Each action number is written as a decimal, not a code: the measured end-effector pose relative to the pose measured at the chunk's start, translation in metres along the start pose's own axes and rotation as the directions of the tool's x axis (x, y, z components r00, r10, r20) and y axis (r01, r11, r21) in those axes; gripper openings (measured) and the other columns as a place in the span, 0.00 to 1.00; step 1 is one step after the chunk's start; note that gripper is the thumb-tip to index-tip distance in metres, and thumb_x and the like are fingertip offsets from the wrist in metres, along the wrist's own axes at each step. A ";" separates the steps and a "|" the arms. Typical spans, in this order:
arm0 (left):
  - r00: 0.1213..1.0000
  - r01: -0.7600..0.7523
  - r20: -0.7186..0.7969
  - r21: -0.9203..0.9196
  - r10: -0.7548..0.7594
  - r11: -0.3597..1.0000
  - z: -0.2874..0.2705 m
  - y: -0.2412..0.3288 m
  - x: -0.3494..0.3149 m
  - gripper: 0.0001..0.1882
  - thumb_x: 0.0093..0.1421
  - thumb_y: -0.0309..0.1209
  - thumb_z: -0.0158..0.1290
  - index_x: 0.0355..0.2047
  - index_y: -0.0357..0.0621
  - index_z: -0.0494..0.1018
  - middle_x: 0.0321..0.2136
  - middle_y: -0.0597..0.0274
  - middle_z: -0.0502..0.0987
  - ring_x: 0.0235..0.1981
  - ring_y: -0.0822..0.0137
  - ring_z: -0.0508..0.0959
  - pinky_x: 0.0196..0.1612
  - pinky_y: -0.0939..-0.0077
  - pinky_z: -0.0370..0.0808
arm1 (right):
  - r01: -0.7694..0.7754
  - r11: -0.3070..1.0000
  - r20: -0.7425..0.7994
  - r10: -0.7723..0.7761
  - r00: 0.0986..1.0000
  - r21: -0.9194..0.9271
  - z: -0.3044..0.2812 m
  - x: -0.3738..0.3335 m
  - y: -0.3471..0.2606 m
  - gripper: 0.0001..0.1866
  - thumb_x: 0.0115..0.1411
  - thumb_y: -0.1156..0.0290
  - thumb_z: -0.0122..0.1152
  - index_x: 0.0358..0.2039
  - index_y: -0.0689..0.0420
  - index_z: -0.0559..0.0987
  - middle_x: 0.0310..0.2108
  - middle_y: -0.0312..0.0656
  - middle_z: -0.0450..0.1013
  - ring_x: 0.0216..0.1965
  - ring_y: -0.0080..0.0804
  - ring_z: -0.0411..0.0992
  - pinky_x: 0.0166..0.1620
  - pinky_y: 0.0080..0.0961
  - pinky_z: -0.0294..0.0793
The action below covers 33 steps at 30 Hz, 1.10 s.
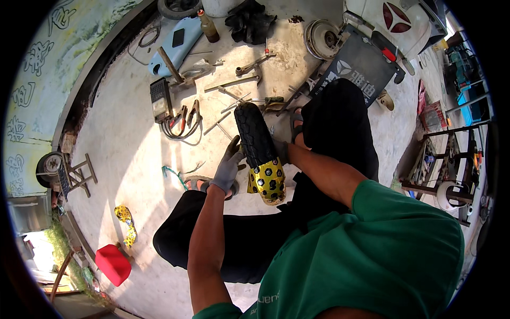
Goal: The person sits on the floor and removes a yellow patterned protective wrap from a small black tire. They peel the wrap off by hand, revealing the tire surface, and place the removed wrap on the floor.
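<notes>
A black motorbike-type tyre [254, 133] with a chunky tread stands between my legs, its lower part still in yellow patterned wrapping [267, 179]. My left hand [227, 169], in a grey glove with dark fingertips, holds the tyre's left side, with the fingers pointing up along it and the thumb near the wrapping's upper edge. On the opposite side, my right hand [280, 151], gloved too, grips the tyre's sidewall. Most of its fingers are hidden behind the tyre.
Beyond the tyre lie wrenches and screwdrivers [273, 99], a hammer [170, 66] and a box with clamp cables [160, 101]. A brown bottle [208, 26] stands farther off. At left are torn yellow wrapping [126, 223] and a red container [113, 265]. A scooter [396, 24] stands far right.
</notes>
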<state>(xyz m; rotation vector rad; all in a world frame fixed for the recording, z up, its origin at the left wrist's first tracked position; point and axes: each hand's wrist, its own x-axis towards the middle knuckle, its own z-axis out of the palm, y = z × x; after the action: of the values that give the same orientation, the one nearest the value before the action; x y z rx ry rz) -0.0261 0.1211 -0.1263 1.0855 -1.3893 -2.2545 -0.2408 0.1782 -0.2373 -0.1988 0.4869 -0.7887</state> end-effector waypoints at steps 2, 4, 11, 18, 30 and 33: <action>0.997 0.071 0.045 -0.023 -0.070 0.997 -0.003 0.001 0.004 0.36 0.65 0.33 0.48 0.71 0.51 0.46 0.66 0.59 0.58 0.58 0.68 0.67 0.55 0.64 0.69 | 0.132 0.948 0.046 -0.124 0.991 -0.290 -0.021 0.005 0.004 0.35 0.64 0.39 0.45 0.58 0.54 0.72 0.57 0.40 0.71 0.57 0.34 0.69 0.61 0.33 0.63; 0.990 0.128 0.056 -0.005 -0.127 0.992 0.000 0.003 0.006 0.38 0.64 0.32 0.49 0.71 0.53 0.45 0.66 0.61 0.58 0.57 0.68 0.68 0.54 0.63 0.69 | 0.255 0.797 0.128 -0.221 0.967 -0.548 -0.035 0.009 0.005 0.34 0.65 0.40 0.45 0.59 0.54 0.70 0.58 0.40 0.70 0.57 0.33 0.68 0.62 0.32 0.63; 0.985 0.131 0.089 0.144 -0.144 0.981 0.003 -0.019 0.012 0.38 0.62 0.31 0.52 0.70 0.50 0.47 0.61 0.61 0.64 0.51 0.66 0.72 0.50 0.66 0.72 | 0.301 0.792 0.120 -0.282 0.952 -0.531 -0.031 0.011 0.010 0.31 0.66 0.45 0.45 0.59 0.55 0.70 0.57 0.40 0.70 0.56 0.33 0.69 0.60 0.31 0.64; 1.000 0.004 -0.016 0.477 0.004 0.879 0.013 -0.022 0.032 0.25 0.61 0.33 0.54 0.58 0.42 0.67 0.48 0.52 0.77 0.47 0.57 0.78 0.47 0.67 0.74 | 0.308 0.837 0.101 -0.296 0.950 -0.453 -0.026 0.010 0.007 0.28 0.67 0.50 0.45 0.58 0.57 0.70 0.55 0.41 0.71 0.54 0.32 0.70 0.58 0.30 0.66; 0.991 0.008 -0.087 0.809 0.105 0.588 0.015 0.052 -0.027 0.23 0.52 0.31 0.58 0.47 0.32 0.73 0.36 0.45 0.80 0.36 0.54 0.81 0.41 0.66 0.76 | 0.304 0.924 0.132 -0.280 0.951 -0.232 -0.024 0.008 -0.006 0.22 0.69 0.60 0.45 0.56 0.59 0.71 0.51 0.42 0.73 0.50 0.31 0.71 0.54 0.28 0.70; 0.993 -0.099 -0.016 0.465 0.120 0.880 0.033 0.031 -0.040 0.34 0.56 0.33 0.58 0.58 0.24 0.61 0.47 0.44 0.76 0.43 0.61 0.80 0.46 0.72 0.76 | 0.310 0.937 0.160 -0.285 0.945 -0.161 -0.027 0.019 -0.011 0.20 0.70 0.62 0.45 0.56 0.60 0.71 0.50 0.42 0.73 0.49 0.31 0.72 0.53 0.27 0.71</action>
<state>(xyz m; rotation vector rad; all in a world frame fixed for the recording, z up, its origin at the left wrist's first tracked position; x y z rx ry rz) -0.0271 0.1500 -0.0730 1.1451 -1.9814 -1.8478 -0.2497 0.1573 -0.2634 -0.5051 0.4060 -1.0203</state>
